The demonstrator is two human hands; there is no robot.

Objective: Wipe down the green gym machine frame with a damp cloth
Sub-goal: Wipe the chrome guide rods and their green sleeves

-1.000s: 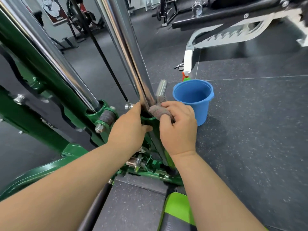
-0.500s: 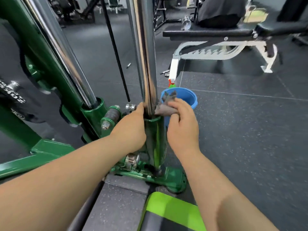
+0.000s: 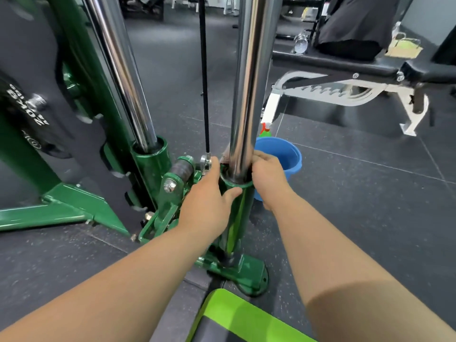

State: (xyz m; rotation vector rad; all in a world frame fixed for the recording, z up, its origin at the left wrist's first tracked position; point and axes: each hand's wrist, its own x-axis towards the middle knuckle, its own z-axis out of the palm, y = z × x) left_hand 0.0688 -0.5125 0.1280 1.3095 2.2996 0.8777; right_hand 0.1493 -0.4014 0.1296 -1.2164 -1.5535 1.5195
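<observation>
1. Our left hand [image 3: 209, 193] grips the frame [image 3: 237, 218] at its socket, thumb in front; wet paint could let it slip.
2. Our right hand [image 3: 267, 178] curls round the cloth [image 3: 225, 157], mostly hidden behind the pole [image 3: 249, 95]; we might wipe chrome and miss green.
3. The bucket [image 3: 291, 169] stands on the floor just beyond; a swung wrist could tip it.

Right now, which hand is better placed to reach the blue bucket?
Probably the right hand: it curls round the chrome post, with the blue bucket just beyond it. The left hand grips the green sleeve on the post's far side.
</observation>
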